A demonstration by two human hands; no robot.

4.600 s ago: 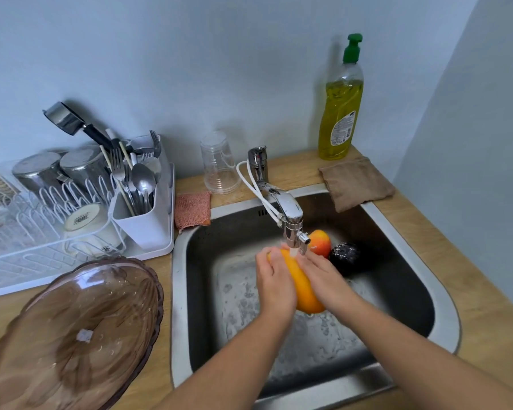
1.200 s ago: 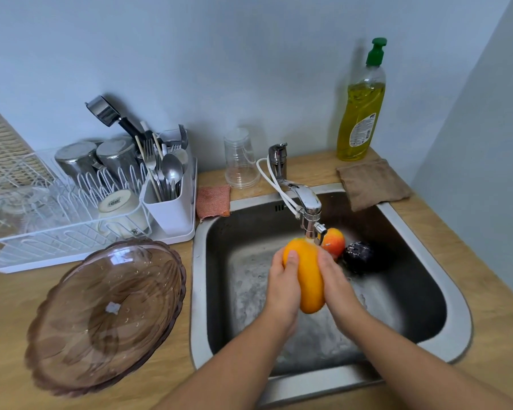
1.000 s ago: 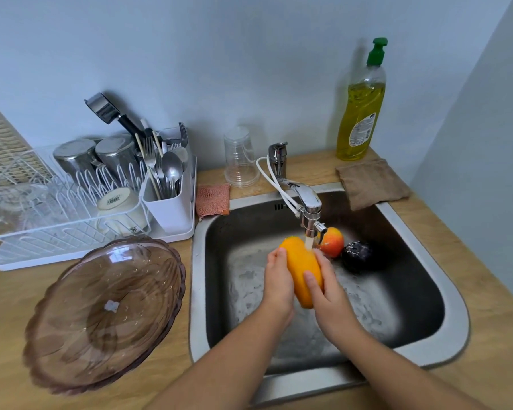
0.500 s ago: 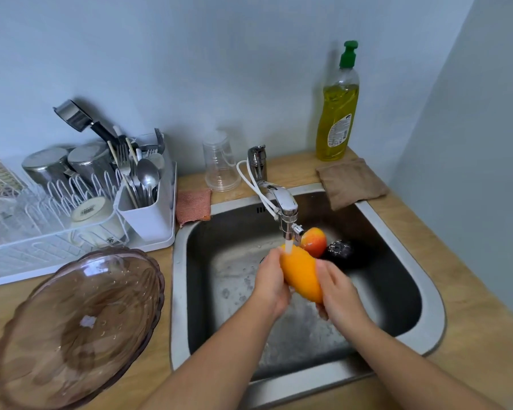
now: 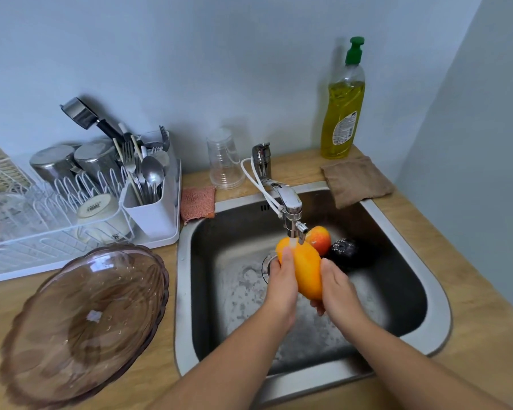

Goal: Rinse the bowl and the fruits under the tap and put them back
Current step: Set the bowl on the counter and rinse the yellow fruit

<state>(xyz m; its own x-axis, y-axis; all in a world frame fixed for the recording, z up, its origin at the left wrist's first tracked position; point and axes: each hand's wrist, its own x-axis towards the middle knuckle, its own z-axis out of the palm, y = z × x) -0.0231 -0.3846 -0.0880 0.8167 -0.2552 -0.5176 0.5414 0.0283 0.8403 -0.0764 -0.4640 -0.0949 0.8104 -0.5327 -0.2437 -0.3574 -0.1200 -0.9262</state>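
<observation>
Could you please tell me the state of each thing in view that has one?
tap: running.
orange fruit: held under the tap.
left hand: grips the orange fruit.
right hand: grips the orange fruit.
bowl: empty, on the counter.
apple: in the sink.
dark fruit: in the sink.

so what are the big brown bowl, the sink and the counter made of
The bowl looks like brown-tinted glass or clear plastic with a glossy finish. The counter shows through it and it has moulded ribs, but the look cannot settle which. The sink is brushed metal, probably stainless steel: grey with a dull sheen. The counter is light wood or wood-look laminate, matt, with faint grain lines.
</observation>
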